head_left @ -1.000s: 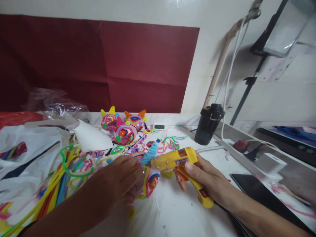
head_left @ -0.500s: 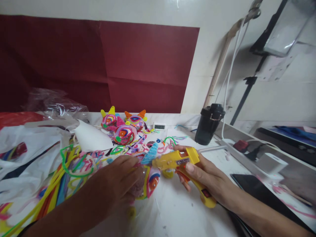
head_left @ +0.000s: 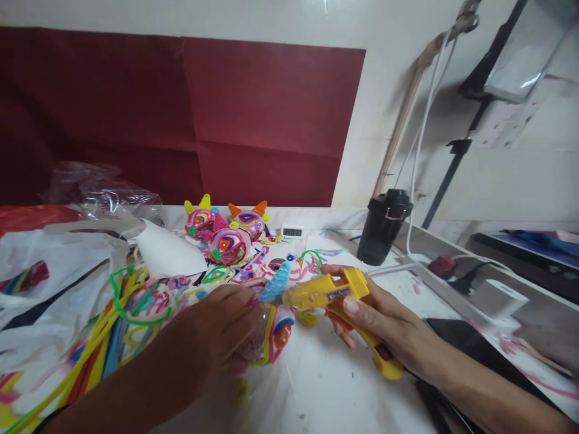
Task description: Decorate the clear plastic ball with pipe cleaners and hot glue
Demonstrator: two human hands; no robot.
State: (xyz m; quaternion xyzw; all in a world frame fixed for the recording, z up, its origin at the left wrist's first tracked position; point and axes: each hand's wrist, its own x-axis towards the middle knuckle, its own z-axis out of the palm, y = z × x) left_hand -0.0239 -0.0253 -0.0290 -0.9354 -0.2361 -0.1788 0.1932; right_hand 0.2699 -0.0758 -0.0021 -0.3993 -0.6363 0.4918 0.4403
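Note:
A yellow glue gun (head_left: 337, 301) is gripped in my right hand (head_left: 373, 313), its nozzle pointing left at the base of a light blue fuzzy horn (head_left: 277, 282). The horn stands on top of a colourful pipe-cleaner ornament (head_left: 279, 337) with an orange eye and a clear rounded side. My left hand (head_left: 226, 325) is closed around the ornament's left side, its fingers partly covering it. Whether the nozzle touches the horn I cannot tell.
Finished-looking horned ornaments (head_left: 228, 244) stand at the back beside a small digital clock (head_left: 292, 231). Pipe cleaners (head_left: 97, 337) lie heaped at left. At right are a black bottle (head_left: 384, 228), a black tablet-like slab (head_left: 470, 349) and a white charger (head_left: 502, 299).
My right hand and the glue gun have shifted slightly right, the nozzle drawing back a little from the ornament. My left hand and the ornament look nearly still.

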